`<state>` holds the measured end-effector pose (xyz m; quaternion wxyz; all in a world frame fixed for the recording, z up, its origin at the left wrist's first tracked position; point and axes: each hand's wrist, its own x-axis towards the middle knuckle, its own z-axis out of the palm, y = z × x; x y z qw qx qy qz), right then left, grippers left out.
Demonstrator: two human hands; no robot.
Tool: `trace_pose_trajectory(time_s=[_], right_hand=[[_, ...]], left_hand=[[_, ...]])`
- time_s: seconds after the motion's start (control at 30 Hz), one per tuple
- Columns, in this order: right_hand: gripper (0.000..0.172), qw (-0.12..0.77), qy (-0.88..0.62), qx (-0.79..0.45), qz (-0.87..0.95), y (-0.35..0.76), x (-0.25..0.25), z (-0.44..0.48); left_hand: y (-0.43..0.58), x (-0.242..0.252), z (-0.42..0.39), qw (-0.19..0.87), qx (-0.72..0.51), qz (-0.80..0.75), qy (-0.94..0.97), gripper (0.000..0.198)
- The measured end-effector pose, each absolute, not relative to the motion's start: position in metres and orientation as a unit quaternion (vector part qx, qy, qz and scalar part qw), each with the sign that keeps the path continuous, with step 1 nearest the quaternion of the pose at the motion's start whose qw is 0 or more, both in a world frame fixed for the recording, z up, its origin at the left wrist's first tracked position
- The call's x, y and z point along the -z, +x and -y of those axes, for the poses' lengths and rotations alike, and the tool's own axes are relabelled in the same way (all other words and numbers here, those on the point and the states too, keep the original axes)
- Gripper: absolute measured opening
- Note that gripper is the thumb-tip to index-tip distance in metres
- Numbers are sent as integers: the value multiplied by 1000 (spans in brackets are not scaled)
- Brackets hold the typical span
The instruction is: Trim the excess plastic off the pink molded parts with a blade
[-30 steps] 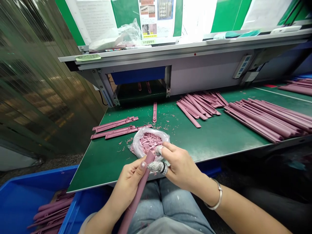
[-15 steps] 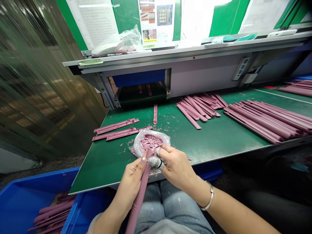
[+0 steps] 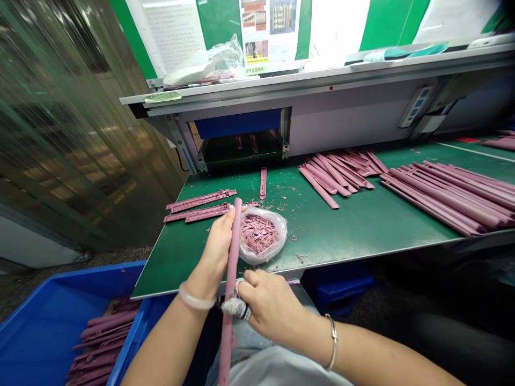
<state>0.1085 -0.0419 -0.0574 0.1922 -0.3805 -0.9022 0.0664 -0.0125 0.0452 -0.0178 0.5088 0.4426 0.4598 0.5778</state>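
Note:
A long, narrow pink plastic strip stands tilted in front of me, its top end by a clear plastic bag of pink shavings. My left hand is closed around its upper part, the thumb along its edge. My right hand is closed lower down, its thumb in a speckled grey-white cover against the strip's edge. What my right fingers hold is mostly hidden; a small slim end shows beyond the knuckles.
Several pink strips lie on the green table: a few at left, a loose pile and a neat row at right. A blue bin with strips stands lower left. A shelf spans the back.
My left hand has moved up, raising the strip's top end past the bag's left side. My right hand has slid down the strip towards me. The view has shifted slightly.

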Motion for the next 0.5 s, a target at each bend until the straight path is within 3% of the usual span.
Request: trace_pose_trajectory(time_s=[0.2,0.33,0.4,0.5], right_hand=[[32,108,-317,-103,936,112,58,60],[15,88,-321,-116,936,118,61,59],[17,105,-332,-150,925,119,65,58],[32,232,-357,-223,877,117,71,54]], left_hand=[[-27,22,-79,504,-595,-474,409,48],[-41,20,-86,469,-638,-477,381,42],[-48,15,-84,437,-675,-474,360,38],[-48,11,-65,385,-732,-451,334,31]])
